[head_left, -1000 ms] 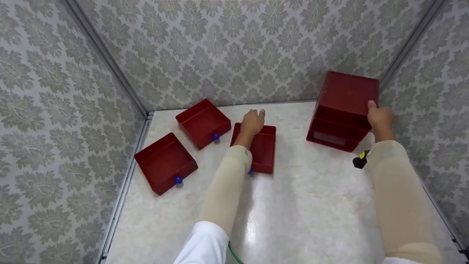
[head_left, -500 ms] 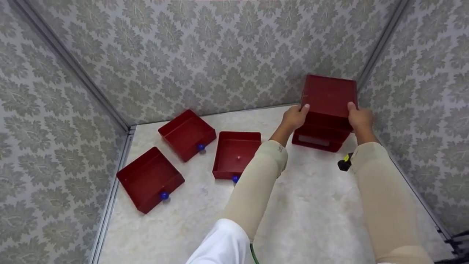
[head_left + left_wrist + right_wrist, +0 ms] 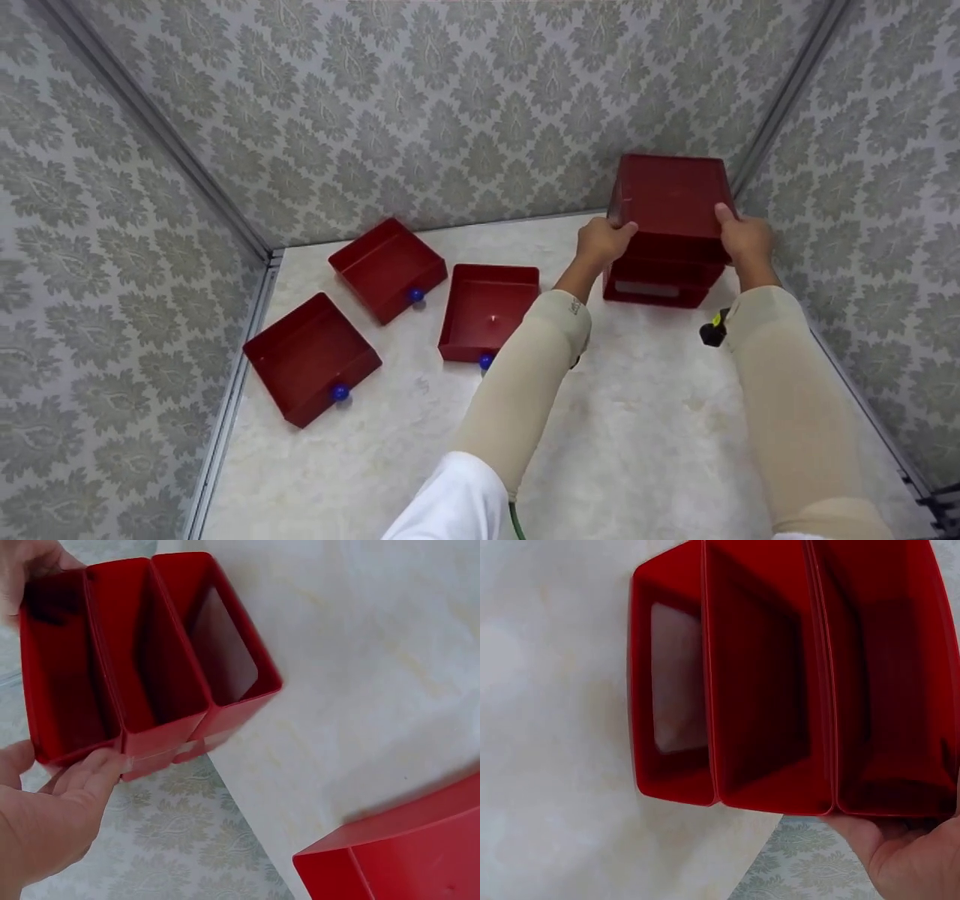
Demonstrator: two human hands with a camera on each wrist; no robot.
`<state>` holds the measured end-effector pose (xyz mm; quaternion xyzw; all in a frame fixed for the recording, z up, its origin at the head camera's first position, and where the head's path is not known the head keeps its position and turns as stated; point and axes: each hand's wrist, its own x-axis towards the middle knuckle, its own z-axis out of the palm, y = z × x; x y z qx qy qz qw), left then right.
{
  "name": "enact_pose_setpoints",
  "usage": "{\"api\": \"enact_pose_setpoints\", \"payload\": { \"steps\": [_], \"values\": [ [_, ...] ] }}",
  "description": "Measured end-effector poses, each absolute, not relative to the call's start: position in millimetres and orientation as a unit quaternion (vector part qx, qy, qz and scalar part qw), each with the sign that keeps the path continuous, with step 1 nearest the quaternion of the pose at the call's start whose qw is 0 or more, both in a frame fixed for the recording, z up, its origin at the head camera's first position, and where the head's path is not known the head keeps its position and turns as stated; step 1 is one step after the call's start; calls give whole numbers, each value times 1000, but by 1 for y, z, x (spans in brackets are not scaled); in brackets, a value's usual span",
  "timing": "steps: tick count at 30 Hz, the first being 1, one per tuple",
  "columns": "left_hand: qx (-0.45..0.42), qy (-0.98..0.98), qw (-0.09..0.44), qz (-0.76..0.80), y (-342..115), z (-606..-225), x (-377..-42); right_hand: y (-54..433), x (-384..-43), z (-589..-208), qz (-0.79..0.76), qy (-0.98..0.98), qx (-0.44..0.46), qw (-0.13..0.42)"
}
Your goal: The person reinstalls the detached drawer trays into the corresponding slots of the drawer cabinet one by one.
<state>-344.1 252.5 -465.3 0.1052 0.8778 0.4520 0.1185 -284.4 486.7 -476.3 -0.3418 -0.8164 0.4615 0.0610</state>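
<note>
In the head view, a person grips a red cabinet [image 3: 671, 195] at the right of the desk [image 3: 637, 427], left hand [image 3: 602, 241] and right hand [image 3: 748, 241] on opposite sides, thumbs on top. To the left lie the left drawer [image 3: 307, 364], rear drawer [image 3: 386, 270] and middle drawer [image 3: 487, 315], open upward. The left hand was over the middle drawer a second earlier.

In the left wrist view, the cabinet shows three open compartments, the lowest with a pale rectangle inside.

In the right wrist view, the right hand grasps beside the top compartment.
</note>
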Motion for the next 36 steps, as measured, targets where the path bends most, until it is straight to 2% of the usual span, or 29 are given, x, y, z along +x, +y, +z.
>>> {"api": "enact_pose_setpoints", "payload": {
  "steps": [5,11,19,25,29,33,36],
  "values": [
    [96,888,127,431,264,-465,-329,498,-275,-474,432,-822,-362,81],
    [121,891,135,417,277,-467,-313,510,-260,-472,448,-805,-382,75],
    [125,889,140,418,262,-471,-315,503,-266,-471,455,-809,-368,60],
    [259,884,183,344,219,-473,-337,494,-277,-468,456,-816,-351,50],
    [347,893,156,242,173,-474,-346,488,-282,-467,454,-821,-343,48],
    [356,915,141,129,114,-480,-336,484,-285,-464,443,-829,-339,44],
    [321,932,162,53,73,-492,-321,483,-287,-461,445,-827,-342,43]
  ]
}}
